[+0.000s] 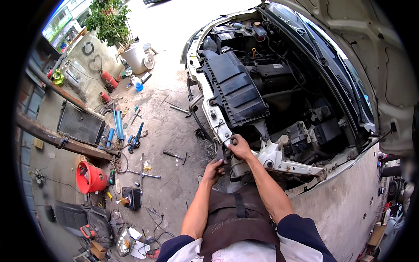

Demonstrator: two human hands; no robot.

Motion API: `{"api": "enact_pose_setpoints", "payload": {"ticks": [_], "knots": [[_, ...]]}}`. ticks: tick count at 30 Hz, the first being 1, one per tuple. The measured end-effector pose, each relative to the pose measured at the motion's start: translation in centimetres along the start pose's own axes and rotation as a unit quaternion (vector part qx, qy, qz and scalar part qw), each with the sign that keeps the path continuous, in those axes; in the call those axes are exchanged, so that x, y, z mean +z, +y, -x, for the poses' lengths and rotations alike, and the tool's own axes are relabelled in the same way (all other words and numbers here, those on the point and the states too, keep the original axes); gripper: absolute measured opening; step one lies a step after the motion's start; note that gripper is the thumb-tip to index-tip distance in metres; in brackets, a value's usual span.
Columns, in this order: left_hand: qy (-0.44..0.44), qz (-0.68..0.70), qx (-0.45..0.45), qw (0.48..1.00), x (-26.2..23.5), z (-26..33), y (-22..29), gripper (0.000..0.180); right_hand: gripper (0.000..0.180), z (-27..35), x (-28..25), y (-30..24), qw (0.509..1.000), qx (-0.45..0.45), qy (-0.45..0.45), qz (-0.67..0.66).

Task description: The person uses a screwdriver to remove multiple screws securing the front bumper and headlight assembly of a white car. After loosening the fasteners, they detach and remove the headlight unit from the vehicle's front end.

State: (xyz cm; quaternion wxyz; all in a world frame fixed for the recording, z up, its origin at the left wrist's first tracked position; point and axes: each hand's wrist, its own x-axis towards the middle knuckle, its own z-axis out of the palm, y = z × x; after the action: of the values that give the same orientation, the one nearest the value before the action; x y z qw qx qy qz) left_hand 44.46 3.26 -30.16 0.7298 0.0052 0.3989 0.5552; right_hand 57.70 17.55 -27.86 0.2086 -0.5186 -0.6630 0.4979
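At the front edge of a white car's open engine bay, my left hand [214, 171] is closed, with a dark narrow piece [220, 153] rising from its fingers toward the car. That piece is too small to name. My right hand [239, 147] is bent with its fingers pressed together at the white front crossmember [223, 131], just above and right of my left. Whatever sits under those fingers is hidden. Beyond my hands, a black ribbed air filter box [235, 87] lies over the front of the engine. A thin dark cable runs along the crossmember.
The raised hood [388, 56] hangs at the right. On the ground to the left lie a hammer [173, 154], a cross-shaped lug wrench [142, 174], a blue-handled tool [136, 136], a red bucket [91, 177], a black battery [132, 198] and a radiator [80, 122]. A potted plant [135, 59] stands farther off.
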Motion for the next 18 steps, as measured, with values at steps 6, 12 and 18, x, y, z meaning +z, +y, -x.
{"api": "enact_pose_setpoints", "payload": {"ticks": [6, 12, 18], "knots": [[0.056, 0.035, 0.022, 0.998, -3.0, -1.9, 0.2, 0.015, 0.01, -0.8, -2.9, -2.2, 0.913, 0.146, 0.11, -0.364], [0.026, -0.003, 0.119, 0.993, -1.7, -5.7, -3.4, 0.013, 0.02, 2.9, -1.4, -5.2, 0.981, 0.006, 0.078, 0.178], [0.097, -0.18, 0.175, 0.963, -2.5, -6.7, -4.4, 0.021, 0.022, 7.6, 2.4, -1.5, 0.919, -0.064, 0.007, 0.39]]}}
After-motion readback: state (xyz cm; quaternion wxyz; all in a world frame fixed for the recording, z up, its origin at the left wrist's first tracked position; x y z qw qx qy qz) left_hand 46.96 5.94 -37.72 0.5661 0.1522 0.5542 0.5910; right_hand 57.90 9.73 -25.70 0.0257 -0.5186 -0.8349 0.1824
